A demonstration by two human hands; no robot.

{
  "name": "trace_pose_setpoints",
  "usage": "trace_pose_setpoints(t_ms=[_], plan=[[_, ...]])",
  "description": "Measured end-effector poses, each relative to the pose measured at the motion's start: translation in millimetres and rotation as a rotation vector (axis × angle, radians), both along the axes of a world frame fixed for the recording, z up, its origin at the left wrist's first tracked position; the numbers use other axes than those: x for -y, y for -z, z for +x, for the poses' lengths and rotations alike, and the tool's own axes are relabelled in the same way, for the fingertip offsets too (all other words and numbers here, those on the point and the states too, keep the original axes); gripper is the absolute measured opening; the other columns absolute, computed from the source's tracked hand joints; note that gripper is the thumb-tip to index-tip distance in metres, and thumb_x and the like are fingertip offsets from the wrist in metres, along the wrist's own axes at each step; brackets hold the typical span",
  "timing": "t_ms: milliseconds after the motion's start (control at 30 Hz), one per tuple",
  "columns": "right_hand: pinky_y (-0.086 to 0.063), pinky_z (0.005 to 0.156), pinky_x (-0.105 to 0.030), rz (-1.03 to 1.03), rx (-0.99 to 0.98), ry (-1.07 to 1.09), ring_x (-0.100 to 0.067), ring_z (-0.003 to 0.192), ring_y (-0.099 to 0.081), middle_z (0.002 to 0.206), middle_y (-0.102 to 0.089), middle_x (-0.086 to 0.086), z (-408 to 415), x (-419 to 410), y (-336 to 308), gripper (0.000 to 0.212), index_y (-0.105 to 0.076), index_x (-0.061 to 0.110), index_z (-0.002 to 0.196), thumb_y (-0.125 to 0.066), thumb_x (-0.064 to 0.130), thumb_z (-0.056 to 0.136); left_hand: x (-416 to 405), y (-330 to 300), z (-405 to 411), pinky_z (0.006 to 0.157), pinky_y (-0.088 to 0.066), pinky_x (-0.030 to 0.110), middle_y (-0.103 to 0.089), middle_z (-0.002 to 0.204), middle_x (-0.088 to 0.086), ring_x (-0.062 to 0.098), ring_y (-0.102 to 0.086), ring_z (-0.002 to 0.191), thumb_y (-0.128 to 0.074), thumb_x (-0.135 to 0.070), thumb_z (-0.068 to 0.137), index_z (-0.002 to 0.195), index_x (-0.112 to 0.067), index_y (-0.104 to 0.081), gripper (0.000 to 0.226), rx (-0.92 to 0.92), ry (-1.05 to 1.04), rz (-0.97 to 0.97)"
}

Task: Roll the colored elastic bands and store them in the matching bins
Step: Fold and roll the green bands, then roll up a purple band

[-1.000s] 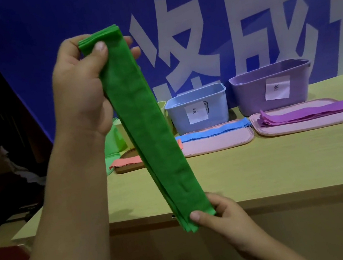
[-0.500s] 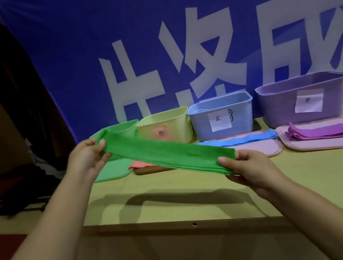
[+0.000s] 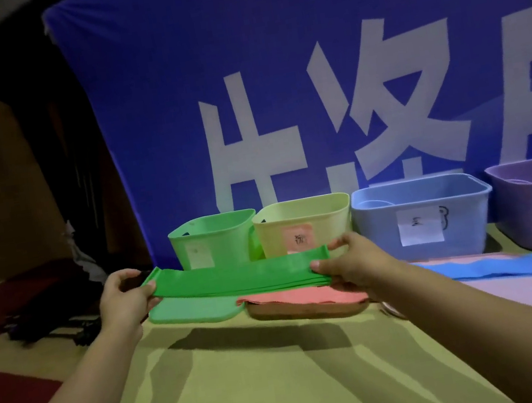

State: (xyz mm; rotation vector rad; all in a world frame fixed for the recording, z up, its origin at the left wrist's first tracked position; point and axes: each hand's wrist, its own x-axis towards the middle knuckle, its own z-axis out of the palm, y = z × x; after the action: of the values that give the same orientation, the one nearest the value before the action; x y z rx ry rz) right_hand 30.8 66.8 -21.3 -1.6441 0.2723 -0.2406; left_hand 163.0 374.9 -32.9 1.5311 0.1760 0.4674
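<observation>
Both hands are up over the table (image 3: 250, 378): left hand (image 3: 123, 302) pinches the left end of the green band (image 3: 238, 278), right hand (image 3: 351, 262) pinches the right end. The band runs left to right, level, above the green mat (image 3: 191, 309), so rolling can start from either end. Beyond it: one pink band (image 3: 304, 296), one blue band (image 3: 487, 265), then four bins, the green bin (image 3: 214, 239) just behind.

Four bins (image 3: 424, 218) in a row at the table's (image 3: 267, 375) back edge, banner (image 3: 273, 78) behind; trays (image 3: 194, 308) before them, left to right — folded bands (image 3: 307, 297) on the trays; one band (image 3: 238, 277) held above the leftmost.
</observation>
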Motion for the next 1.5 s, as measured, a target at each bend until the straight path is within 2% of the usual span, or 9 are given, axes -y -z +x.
trace_pose_setpoints(t_ms=[100, 233, 367, 667, 800, 1000, 1167, 1267, 1500], plan=[[-0.043, 0.044, -0.02, -0.113, 0.044, 0.031, -0.011, 0.06, -0.05, 0.079, -0.054, -0.003, 48.9, -14.7, -8.2, 0.033, -0.045, 0.015, 0.09, -0.075, 0.012, 0.077, -7.9, -5.2, 38.4, 0.064, -0.053, 0.031, -0.056, 0.111, 0.02, 0.036, -0.061, 0.102, -0.057, 0.008, 0.087, 0.092, -0.01, -0.051, 0.019, 0.041, -0.069, 0.035], [-0.053, 0.068, -0.032, -0.248, 0.01, 0.048, -0.02, 0.078, -0.06, 0.088, -0.064, -0.008, 108.0, -32.4, 1.0, 0.022, -0.053, 0.012, 0.079, -0.075, 0.015, 0.078, -15.6, -1.8, 90.7, 0.075, -0.053, 0.037, -0.056, 0.098, 0.015, 0.03, -0.059, 0.095, -0.054, 0.008, 0.088, 0.073, -0.011, -0.051, 0.025, 0.032, -0.128, 0.094], [-0.053, 0.082, -0.036, -0.384, -0.066, 0.05, -0.024, 0.092, -0.063, 0.095, -0.064, -0.009, 154.1, -43.2, 20.0, 0.027, -0.057, 0.006, 0.093, -0.075, 0.02, 0.078, -21.6, 13.1, 135.1, 0.084, -0.051, 0.035, -0.062, 0.101, 0.01, 0.026, -0.06, 0.093, -0.054, 0.007, 0.089, 0.096, -0.004, -0.068, 0.019, -0.011, -0.112, 0.116], [-0.044, 0.064, -0.027, -0.576, -0.098, 0.04, -0.02, 0.085, -0.058, 0.095, -0.062, -0.006, 216.9, -42.3, 59.5, 0.034, -0.056, 0.005, 0.102, -0.076, 0.018, 0.077, -27.0, 64.6, 209.0, 0.084, -0.047, 0.034, -0.068, 0.107, 0.007, 0.022, -0.056, 0.089, -0.064, -0.007, 0.087, 0.102, -0.011, -0.073, 0.018, -0.116, -0.161, 0.331], [-0.036, 0.042, -0.023, -0.699, -0.157, 0.019, -0.021, 0.07, -0.058, 0.072, -0.058, -0.005, 231.0, -39.9, 69.9, 0.021, -0.053, 0.009, 0.079, -0.072, 0.017, 0.078, -25.2, 73.9, 221.4, 0.082, -0.044, 0.031, -0.068, 0.11, 0.011, 0.02, -0.053, 0.087, -0.064, -0.006, 0.087, 0.105, -0.009, -0.072, 0.02, -0.141, -0.136, 0.431], [-0.039, 0.066, -0.029, -0.797, -0.214, -0.003, -0.025, 0.075, -0.052, 0.061, -0.044, -0.002, 242.0, -53.5, 80.7, 0.031, -0.038, 0.013, 0.063, -0.065, 0.016, 0.078, -33.9, 80.1, 229.1, 0.084, -0.046, 0.035, -0.068, 0.111, 0.011, 0.025, -0.057, 0.092, -0.064, -0.008, 0.088, 0.105, -0.011, -0.072, 0.019, -0.222, -0.111, 0.638], [-0.04, 0.084, -0.037, -0.993, -0.226, 0.032, -0.027, 0.102, -0.056, 0.099, -0.056, -0.005, 228.3, -55.1, 79.4, 0.038, -0.042, 0.013, 0.096, -0.068, 0.036, 0.08, -39.2, 87.1, 233.5, 0.082, -0.046, 0.035, -0.063, 0.117, 0.009, 0.028, -0.055, 0.103, -0.055, -0.023, 0.094, 0.112, -0.022, -0.069, 0.022, -0.297, -0.045, 0.907], [-0.039, 0.09, -0.04, -1.179, -0.133, 0.073, -0.027, 0.111, -0.052, 0.117, -0.054, -0.007, 220.0, -53.4, 75.8, 0.054, -0.042, 0.014, 0.114, -0.065, 0.049, 0.08, -48.8, 83.9, 236.1, 0.094, -0.044, 0.045, -0.053, 0.126, 0.011, 0.033, -0.048, 0.114, -0.048, -0.039, 0.095, 0.117, -0.03, -0.065, 0.029, -0.331, -0.041, 1.043], [-0.039, 0.076, -0.028, -0.966, 0.204, 0.015, -0.013, 0.089, -0.05, 0.104, -0.057, 0.002, 174.2, -36.6, 32.8, 0.037, -0.051, 0.018, 0.109, -0.059, 0.046, 0.086, 8.6, 16.7, 149.3, 0.092, -0.048, 0.041, -0.06, 0.108, 0.009, 0.024, -0.057, 0.102, -0.06, -0.026, 0.09, 0.105, -0.014, -0.069, 0.021, 0.246, 0.014, 0.858]])
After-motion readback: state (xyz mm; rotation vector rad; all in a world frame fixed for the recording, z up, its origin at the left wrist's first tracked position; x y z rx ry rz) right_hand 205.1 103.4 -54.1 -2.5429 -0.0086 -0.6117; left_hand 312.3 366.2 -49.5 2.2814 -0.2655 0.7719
